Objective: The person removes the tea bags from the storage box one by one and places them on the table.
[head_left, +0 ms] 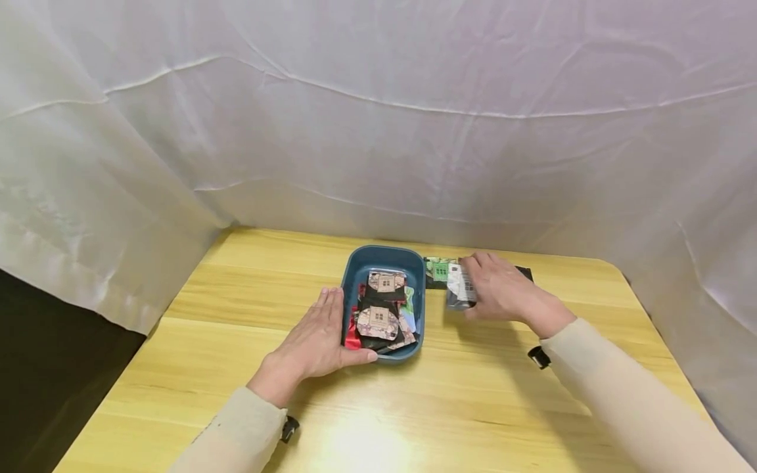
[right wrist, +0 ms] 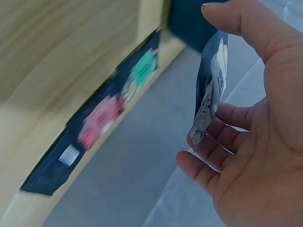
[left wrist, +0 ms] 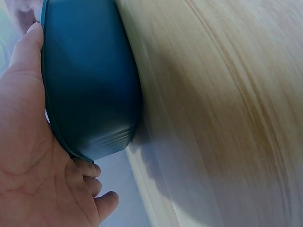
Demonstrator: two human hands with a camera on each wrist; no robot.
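A dark blue plastic bin stands on the table with several small packets inside. My left hand rests against its left side, fingers straight along the wall and the thumb at the front rim. In the left wrist view the palm lies along the rim of the bin. To the right of the bin, my right hand holds a silver-and-black packet by its edges, thumb on one side and fingers on the other. The packet is raised off the table in the right wrist view.
Just right of the bin, a packet with a green label lies flat on the table near its back edge. Beside it lies a black packet with a pink label, partly hidden by my right hand in the head view. A pale curtain hangs behind the table.
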